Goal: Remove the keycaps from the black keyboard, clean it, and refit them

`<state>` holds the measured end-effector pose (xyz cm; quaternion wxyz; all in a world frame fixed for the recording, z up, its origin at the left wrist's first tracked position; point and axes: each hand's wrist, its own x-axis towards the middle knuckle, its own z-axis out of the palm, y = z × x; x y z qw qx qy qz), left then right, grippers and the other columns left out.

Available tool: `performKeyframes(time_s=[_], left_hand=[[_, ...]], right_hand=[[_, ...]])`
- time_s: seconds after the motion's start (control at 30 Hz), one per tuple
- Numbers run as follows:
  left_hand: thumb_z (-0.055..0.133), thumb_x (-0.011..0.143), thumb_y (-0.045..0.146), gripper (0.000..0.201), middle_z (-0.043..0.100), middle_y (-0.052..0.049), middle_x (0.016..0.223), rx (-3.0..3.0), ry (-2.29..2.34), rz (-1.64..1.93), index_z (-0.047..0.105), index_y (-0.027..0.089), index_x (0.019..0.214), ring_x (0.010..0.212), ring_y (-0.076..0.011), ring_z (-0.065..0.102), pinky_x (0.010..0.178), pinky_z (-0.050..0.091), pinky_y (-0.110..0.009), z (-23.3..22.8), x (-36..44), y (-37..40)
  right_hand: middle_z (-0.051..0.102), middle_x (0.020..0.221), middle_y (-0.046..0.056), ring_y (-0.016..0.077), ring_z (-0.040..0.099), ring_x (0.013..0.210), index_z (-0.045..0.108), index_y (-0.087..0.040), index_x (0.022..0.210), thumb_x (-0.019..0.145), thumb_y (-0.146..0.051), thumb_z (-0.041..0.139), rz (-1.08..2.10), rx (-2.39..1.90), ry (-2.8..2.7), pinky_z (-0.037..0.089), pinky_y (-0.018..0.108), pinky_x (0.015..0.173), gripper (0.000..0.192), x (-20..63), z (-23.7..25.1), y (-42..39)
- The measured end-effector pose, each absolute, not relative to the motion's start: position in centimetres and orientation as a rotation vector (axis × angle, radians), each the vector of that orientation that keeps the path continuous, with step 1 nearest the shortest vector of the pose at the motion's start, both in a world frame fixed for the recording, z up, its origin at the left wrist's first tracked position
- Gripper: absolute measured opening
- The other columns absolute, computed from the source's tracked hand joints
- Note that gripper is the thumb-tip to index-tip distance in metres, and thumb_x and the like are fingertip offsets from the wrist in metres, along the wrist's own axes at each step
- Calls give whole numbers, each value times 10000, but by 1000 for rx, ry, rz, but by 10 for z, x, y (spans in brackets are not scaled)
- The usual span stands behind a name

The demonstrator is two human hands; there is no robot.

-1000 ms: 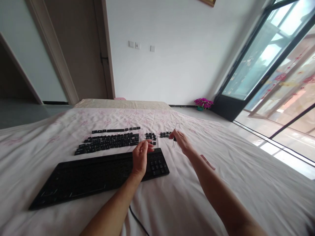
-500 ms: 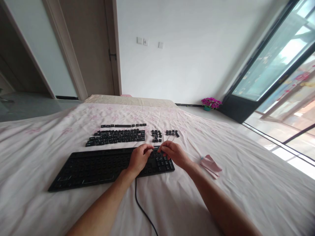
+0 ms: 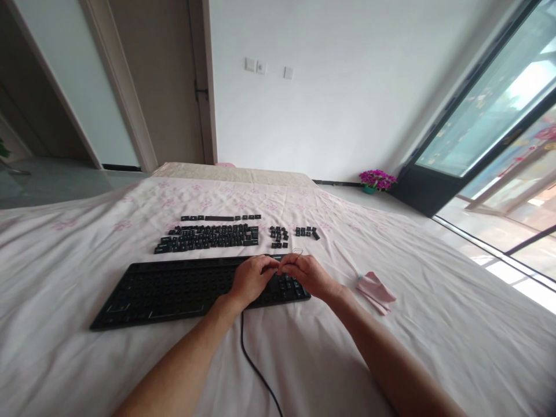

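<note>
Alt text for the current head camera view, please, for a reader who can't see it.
Two bare hands, left hand and right hand, meet over the right end of a black keyboard with most keys removed, the right pinching a thin wire keycap puller. Rows of loose black keycaps lie beyond on the pink-flowered white bedsheet; a folded pink cloth lies to the right.

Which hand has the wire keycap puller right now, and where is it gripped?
The right hand holds the wire keycap puller low down; only its top loop shows above the fingers. The left hand rests on the keyboard alongside.
</note>
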<state>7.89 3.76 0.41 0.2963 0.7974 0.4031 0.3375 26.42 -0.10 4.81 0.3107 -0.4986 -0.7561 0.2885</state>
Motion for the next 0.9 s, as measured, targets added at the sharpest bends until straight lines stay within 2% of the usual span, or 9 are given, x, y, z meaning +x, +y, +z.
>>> performKeyframes(time_s=[0.13, 0.33, 0.47, 0.57, 0.7, 0.9], left_hand=[[559, 835, 241, 188, 721, -3, 923, 2245, 1072, 838, 726, 292, 903, 899, -192, 628, 800, 445, -282, 5, 81, 36], [575, 829, 264, 124, 678, -14, 803, 2337, 1115, 755, 695, 253, 800, 815, -187, 594, 702, 406, -262, 4, 82, 37], [586, 821, 247, 105, 662, -5, 787, 2354, 1054, 766, 671, 247, 759, 808, -179, 585, 697, 388, -262, 6, 79, 36], [666, 760, 251, 17, 651, 10, 780, 2401, 1007, 733, 652, 248, 750, 809, -181, 578, 695, 380, -263, 7, 77, 36], [708, 741, 284, 63, 653, 19, 793, 2385, 1020, 735, 652, 257, 751, 812, -182, 574, 685, 373, -266, 7, 79, 36], [643, 823, 342, 135, 646, 3, 789, 2398, 1020, 799, 630, 238, 737, 787, -178, 559, 670, 360, -273, 7, 84, 32]], right_hand=[[688, 830, -3, 110, 583, 625, 696, -204, 850, 899, -271, 496, 779, -1317, -1992, 466, 216, 649, 216, 268, 43, -3], [711, 873, -10, 145, 637, 795, 696, -234, 882, 906, -281, 515, 697, -1195, -2159, 463, 244, 803, 189, 258, 47, 0], [689, 779, -19, 124, 612, 684, 667, -224, 828, 899, -284, 515, 712, -1290, -2040, 458, 217, 703, 178, 257, 42, 1], [679, 762, -12, 127, 602, 689, 638, -214, 851, 905, -273, 491, 692, -1274, -1911, 457, 226, 708, 168, 256, 34, -1], [641, 735, 0, 132, 588, 698, 587, -207, 789, 934, -304, 438, 617, -1194, -1856, 459, 246, 734, 229, 251, 23, -2], [619, 724, 16, 146, 586, 681, 561, -219, 767, 945, -350, 419, 534, -1154, -1838, 473, 264, 724, 262, 251, 15, -7]])
